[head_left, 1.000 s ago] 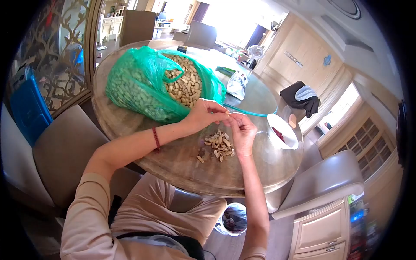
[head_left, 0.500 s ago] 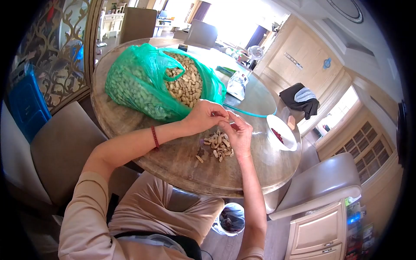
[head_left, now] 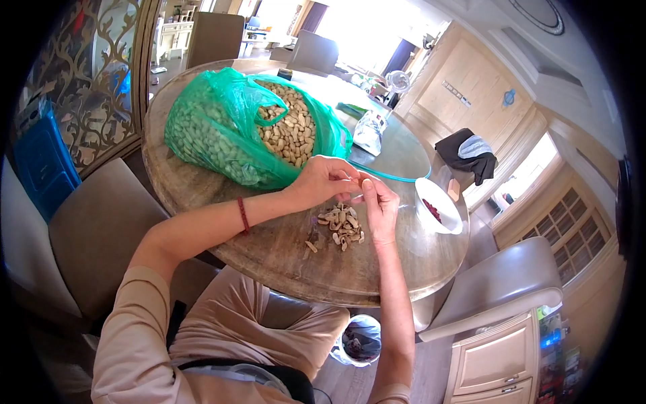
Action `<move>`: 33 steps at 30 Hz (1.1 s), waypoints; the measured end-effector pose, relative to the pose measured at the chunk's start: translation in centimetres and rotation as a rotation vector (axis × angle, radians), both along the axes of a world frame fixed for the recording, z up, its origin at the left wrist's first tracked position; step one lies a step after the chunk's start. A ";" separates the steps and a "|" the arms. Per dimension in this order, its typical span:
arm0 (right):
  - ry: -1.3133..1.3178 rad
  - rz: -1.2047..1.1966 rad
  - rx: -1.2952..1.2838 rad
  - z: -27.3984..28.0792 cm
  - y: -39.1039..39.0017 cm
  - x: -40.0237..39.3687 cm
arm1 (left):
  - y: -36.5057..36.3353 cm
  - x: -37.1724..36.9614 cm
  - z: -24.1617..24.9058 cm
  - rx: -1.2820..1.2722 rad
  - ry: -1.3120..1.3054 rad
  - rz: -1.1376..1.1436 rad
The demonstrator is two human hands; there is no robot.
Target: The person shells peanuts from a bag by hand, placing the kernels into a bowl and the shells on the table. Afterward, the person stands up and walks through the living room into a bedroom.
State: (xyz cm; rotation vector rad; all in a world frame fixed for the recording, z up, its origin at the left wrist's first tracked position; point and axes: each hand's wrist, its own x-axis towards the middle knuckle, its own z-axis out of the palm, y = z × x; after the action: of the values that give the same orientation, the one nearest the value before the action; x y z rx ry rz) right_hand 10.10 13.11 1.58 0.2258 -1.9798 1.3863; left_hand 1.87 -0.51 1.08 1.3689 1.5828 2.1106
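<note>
My left hand, with a red beaded bracelet at its wrist, and my right hand meet fingertip to fingertip above the table. Both are closed in a pinch on a small peanut, mostly hidden by the fingers; a reddish bit of it shows. Just below them lies a loose pile of broken peanut shells. Behind my left hand, a green plastic bag gapes open, full of unshelled peanuts. To the right of my right hand stands a white bowl with dark red peanut kernels in it.
The round wooden table carries all this. A silver-white packet stands toward the back. Below the table's near edge is a lined waste bin. Leather chairs stand left and right.
My right hand has shifted slightly right and its fingers have moved against the peanut. A reddish bit now shows between the fingertips. My left hand has barely moved.
</note>
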 end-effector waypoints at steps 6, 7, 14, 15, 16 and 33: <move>-0.026 -0.038 0.123 -0.3 1.0 -0.3 | 0.5 -1.6 -0.9 0.014 0.014 -0.048; -0.028 -0.039 0.121 -0.2 0.9 -0.3 | 0.6 -1.8 -1.1 0.037 0.022 -0.070; -0.068 -0.054 0.134 -0.4 1.1 -0.4 | 0.3 -2.0 -0.8 -0.018 0.006 -0.127; -0.080 -0.051 0.134 -0.4 1.0 -0.4 | 0.4 -2.1 -0.9 -0.018 0.006 -0.127; -0.080 -0.050 0.134 -0.5 1.1 -0.5 | 0.4 -2.1 -0.9 -0.021 0.031 -0.115; -0.226 0.112 -0.223 -1.2 1.3 -0.9 | 0.3 -1.6 -1.1 -0.130 -0.074 -0.073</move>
State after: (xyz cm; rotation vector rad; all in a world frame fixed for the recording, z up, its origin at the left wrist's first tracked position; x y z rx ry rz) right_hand 9.19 14.44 0.36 0.0802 -1.9953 1.7574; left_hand 0.30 -0.19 -0.05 1.2717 1.5852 1.9568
